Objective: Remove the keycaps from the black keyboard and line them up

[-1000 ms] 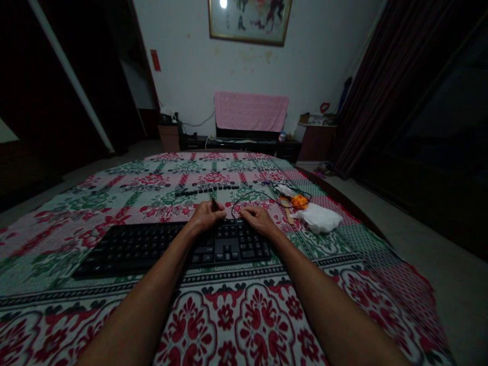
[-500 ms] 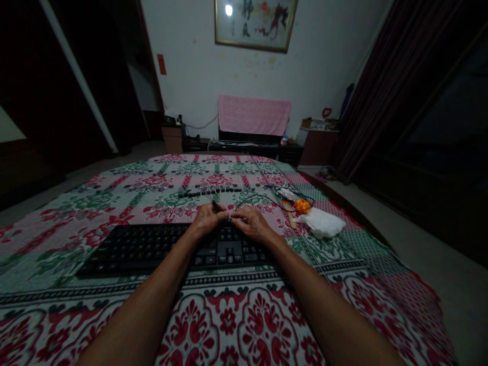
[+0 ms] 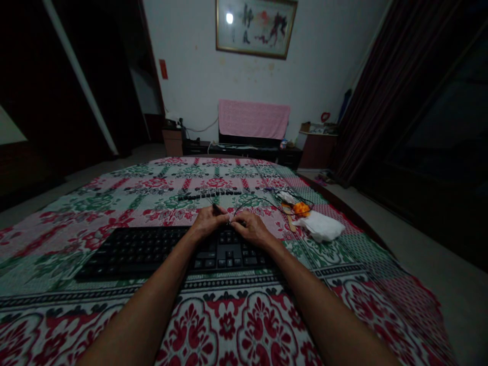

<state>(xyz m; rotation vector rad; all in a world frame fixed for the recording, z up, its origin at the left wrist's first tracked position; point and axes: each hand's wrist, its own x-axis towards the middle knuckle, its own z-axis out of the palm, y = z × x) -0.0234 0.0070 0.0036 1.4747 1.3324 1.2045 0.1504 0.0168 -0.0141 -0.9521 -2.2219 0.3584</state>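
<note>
Head view: at the keyboard's (image 3: pixel 141 250) two o'clock, the left hand (image 3: pixel 207 221) grips a dark tool (image 3: pixel 217 209); right hand's (image 3: pixel 252 227) grasp, can't tell. Seemingly close fingerwork, wanting steadiness next.

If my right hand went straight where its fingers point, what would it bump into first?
Probably the left hand: its fingertips are right in front of the right hand. They look so close that I can't tell if they already touch.

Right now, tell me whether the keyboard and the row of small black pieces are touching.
Apart. The head view shows a strip of patterned tablecloth between the keyboard and the row of small black pieces.
</note>
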